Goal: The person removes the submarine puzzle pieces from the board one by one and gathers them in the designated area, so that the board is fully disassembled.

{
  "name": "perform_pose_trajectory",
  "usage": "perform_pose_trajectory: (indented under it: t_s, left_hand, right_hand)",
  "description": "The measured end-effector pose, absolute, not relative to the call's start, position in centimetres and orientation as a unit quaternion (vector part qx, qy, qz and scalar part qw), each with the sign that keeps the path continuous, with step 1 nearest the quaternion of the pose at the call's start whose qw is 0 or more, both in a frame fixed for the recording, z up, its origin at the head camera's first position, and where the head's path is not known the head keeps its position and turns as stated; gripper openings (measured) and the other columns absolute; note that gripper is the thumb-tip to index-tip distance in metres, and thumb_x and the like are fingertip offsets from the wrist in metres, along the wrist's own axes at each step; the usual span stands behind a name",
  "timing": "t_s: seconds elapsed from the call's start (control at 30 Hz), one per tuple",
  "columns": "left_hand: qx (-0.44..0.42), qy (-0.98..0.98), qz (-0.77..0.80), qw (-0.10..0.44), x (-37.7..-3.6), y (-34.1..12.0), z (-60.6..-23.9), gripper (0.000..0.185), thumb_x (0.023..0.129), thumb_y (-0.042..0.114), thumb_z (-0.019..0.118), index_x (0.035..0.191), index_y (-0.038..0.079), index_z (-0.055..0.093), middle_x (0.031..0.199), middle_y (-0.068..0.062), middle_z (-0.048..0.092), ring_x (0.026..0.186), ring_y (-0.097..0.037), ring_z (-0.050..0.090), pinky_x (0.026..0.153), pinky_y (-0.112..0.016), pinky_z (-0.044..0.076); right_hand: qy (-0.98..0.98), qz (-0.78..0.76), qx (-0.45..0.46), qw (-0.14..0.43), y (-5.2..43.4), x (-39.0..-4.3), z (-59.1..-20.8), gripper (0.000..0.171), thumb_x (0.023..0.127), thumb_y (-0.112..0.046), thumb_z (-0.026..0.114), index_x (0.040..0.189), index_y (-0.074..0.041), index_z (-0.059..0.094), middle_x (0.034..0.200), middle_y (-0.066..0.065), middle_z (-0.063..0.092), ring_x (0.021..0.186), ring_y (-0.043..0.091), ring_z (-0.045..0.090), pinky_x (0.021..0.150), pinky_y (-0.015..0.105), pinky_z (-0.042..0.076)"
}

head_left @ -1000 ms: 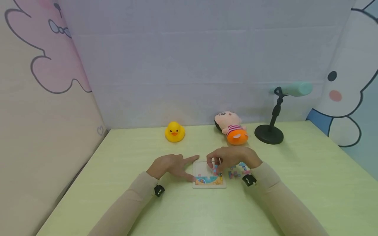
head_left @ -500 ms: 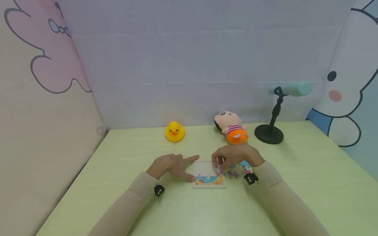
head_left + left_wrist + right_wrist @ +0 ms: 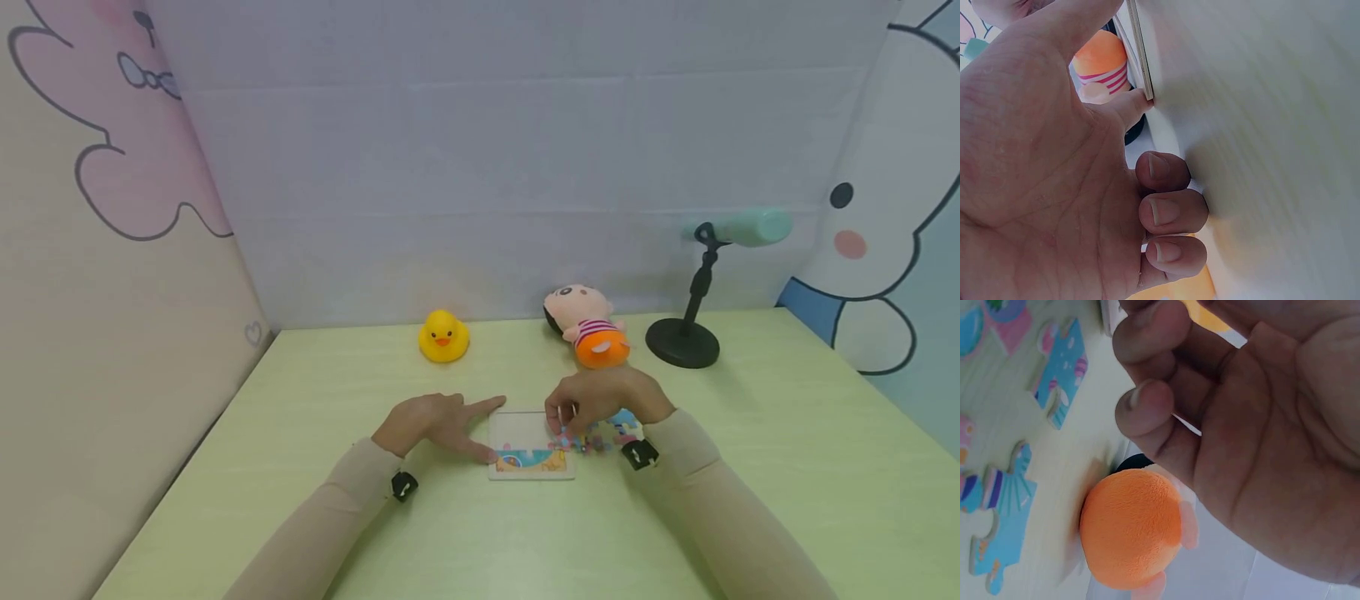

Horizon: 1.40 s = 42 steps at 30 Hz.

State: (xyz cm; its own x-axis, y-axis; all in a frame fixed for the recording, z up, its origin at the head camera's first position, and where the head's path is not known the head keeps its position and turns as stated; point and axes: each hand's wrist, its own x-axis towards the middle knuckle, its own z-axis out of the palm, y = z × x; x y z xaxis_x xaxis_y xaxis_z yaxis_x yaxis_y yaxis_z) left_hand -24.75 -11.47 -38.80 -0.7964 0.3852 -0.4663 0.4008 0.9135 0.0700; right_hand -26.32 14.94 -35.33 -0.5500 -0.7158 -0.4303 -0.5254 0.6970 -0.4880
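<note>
Puzzle tray (image 3: 517, 429) lies mid-bench; I see only its bottom row filled, with loose pieces (image 3: 603, 435) beside it. My left hand (image 3: 431, 421) braces its edge, index and thumb extended. My right hand (image 3: 600, 400) hovers curled over the pieces, apparently holding nothing.

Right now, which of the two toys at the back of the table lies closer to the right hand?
The plush doll with the orange bottom, lying just behind the right hand. The yellow rubber duck sits further left, behind the left hand.
</note>
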Motion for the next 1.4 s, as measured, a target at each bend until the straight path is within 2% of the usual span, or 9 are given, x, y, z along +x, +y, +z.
perform_pose_trajectory:
  t_s: [0.27,0.5,0.83,1.07,1.27,1.4]
  left_hand:
    - [0.209,0.948,-0.016,0.241,-24.8,-11.2,-38.7,0.090,0.080,0.082,0.056,0.155,0.055,0.015,0.146,-0.013,0.048,0.121,-0.031,0.054,0.093,-0.053,0.046]
    - [0.211,0.948,-0.017,0.238,-24.9,-11.1,-38.9,0.090,0.080,0.082,0.055,0.155,0.055,0.014,0.144,-0.012,0.049,0.121,-0.030,0.054,0.092,-0.052,0.046]
    - [0.215,0.947,-0.015,0.239,-24.8,-10.7,-38.9,0.091,0.081,0.080,0.057,0.156,0.053,0.015,0.146,-0.013,0.048,0.122,-0.031,0.054,0.093,-0.053,0.046]
    - [0.217,0.947,-0.020,0.235,-25.0,-11.3,-39.0,0.092,0.080,0.081,0.056,0.156,0.053,0.013,0.148,-0.014,0.046,0.121,-0.032,0.054,0.093,-0.053,0.046]
    - [0.213,0.947,-0.015,0.241,-24.8,-11.3,-39.1,0.090,0.082,0.079,0.057,0.157,0.052,0.014,0.152,-0.014,0.043,0.127,-0.034,0.052,0.097,-0.055,0.044]
    - [0.213,0.947,-0.014,0.240,-24.7,-11.4,-39.2,0.091,0.081,0.080,0.057,0.156,0.053,0.015,0.150,-0.014,0.045,0.122,-0.033,0.054,0.094,-0.054,0.046]
  right_hand:
    - [0.858,-0.161,-0.345,0.346,15.4,-26.4,-35.1,0.014,0.089,0.001,0.068,0.093,-0.012,0.069,0.080,-0.004,0.056,0.072,0.010,0.050,0.063,0.023,0.040]
    - [0.851,-0.169,-0.351,0.351,16.0,-26.5,-34.9,0.010,0.091,-0.001,0.069,0.093,-0.011,0.067,0.081,-0.004,0.059,0.071,0.009,0.051,0.065,0.023,0.043]
    - [0.854,-0.167,-0.344,0.351,17.4,-25.9,-35.1,0.008,0.091,-0.004,0.070,0.093,-0.012,0.069,0.078,-0.006,0.057,0.068,0.007,0.049,0.063,0.022,0.039]
    - [0.859,-0.170,-0.322,0.361,18.3,-25.8,-35.4,0.012,0.092,-0.003,0.069,0.090,-0.014,0.069,0.072,-0.004,0.058,0.058,0.014,0.052,0.060,0.024,0.043]
    - [0.845,-0.197,-0.324,0.377,18.8,-25.6,-35.5,0.007,0.093,-0.003,0.067,0.091,-0.010,0.069,0.075,-0.001,0.061,0.061,0.016,0.052,0.062,0.027,0.045]
    - [0.851,-0.193,-0.318,0.371,19.2,-25.6,-35.4,0.007,0.093,-0.005,0.068,0.093,-0.011,0.071,0.080,-0.001,0.062,0.067,0.015,0.055,0.066,0.028,0.047]
